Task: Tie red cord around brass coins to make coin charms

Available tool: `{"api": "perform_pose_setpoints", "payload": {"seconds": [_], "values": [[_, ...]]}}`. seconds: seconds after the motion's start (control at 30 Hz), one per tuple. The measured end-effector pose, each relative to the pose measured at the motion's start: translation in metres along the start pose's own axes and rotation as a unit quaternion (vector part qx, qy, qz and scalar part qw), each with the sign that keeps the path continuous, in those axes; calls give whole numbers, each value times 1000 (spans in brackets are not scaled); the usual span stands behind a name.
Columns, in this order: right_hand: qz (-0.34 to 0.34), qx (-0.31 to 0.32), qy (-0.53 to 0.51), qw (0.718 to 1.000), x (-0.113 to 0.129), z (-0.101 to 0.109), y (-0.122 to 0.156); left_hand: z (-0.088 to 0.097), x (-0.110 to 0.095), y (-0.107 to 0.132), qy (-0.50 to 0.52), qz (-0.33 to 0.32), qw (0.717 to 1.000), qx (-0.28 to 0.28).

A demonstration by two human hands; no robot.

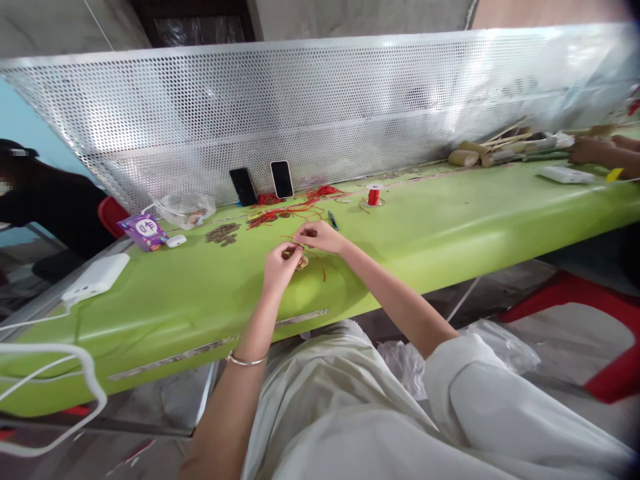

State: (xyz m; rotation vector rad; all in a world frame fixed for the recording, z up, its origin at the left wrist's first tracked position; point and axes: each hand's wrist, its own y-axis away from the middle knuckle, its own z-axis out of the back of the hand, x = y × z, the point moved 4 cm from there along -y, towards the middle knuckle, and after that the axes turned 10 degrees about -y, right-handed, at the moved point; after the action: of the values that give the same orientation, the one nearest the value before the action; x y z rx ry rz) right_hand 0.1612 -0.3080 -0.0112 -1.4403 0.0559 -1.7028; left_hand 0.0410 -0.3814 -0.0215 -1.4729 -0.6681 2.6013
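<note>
My left hand (281,264) and my right hand (316,237) meet over the green table (450,227), both pinched on a thin red cord (320,264). A small brown coin-like piece (302,263) hangs on the cord between my fingers. The cord trails down to the right of my left hand. A pile of brown coins (223,233) lies to the far left. Loose red cords (290,212) lie just beyond my hands.
Two phones (243,186) (282,179) lean against a perforated metal screen (320,113). A red cord spool (373,195), a plastic bag (186,209), a purple packet (145,231) and a white power bank (96,277) are on the table. Another person's hand (600,151) rests far right; another person sits left.
</note>
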Motion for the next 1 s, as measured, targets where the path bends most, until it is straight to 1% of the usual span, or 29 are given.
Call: {"api": "perform_pose_setpoints", "payload": {"seconds": [0.1,0.2,0.33,0.43,0.5,0.83,1.0], "values": [[-3,-8,10,1000,1,0,1,1,2,-1,11,-1,1000,-8],[-12,-4,25,1000,2,1,3,2,5,-3,30,-1,999,-30],[-21,35,37,998,6,1,6,3,11,-6,59,7,996,-63],[-12,68,31,997,10,0,7,3,14,-8,75,12,994,-76],[-5,77,26,997,12,0,7,3,15,-8,82,13,993,-81],[5,78,9,997,12,0,6,6,16,-7,104,25,989,-102],[2,72,6,997,11,1,6,5,13,-7,126,28,987,-92]]}}
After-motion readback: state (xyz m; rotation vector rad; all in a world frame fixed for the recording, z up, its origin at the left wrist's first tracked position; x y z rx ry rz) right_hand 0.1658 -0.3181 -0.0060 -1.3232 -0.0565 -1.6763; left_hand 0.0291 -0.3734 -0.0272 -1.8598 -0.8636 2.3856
